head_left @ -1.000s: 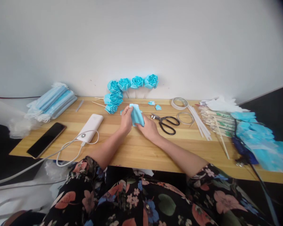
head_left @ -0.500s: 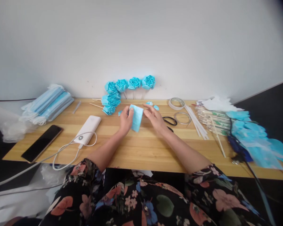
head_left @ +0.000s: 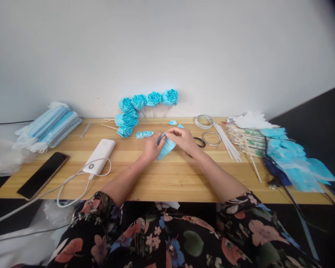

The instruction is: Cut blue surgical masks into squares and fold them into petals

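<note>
While blue fabric flowers (head_left: 154,98) line the back edge of the desk (head_left: 170,182), left of its middle, I hold a light-blue sheet of fabric (head_left: 166,150) over the desk's central stretch, between front and back edges. My left hand (head_left: 152,147) grips its left side; my right hand (head_left: 182,140) pinches its upper edge between thumb and fingers. A pleated blue strip (head_left: 144,134) lies just beyond my left hand. A tape roll (head_left: 197,122) rests by the back edge, face masks (head_left: 48,126) fill the back left corner, and a smartphone (head_left: 42,175) lies near the front left corner.
</note>
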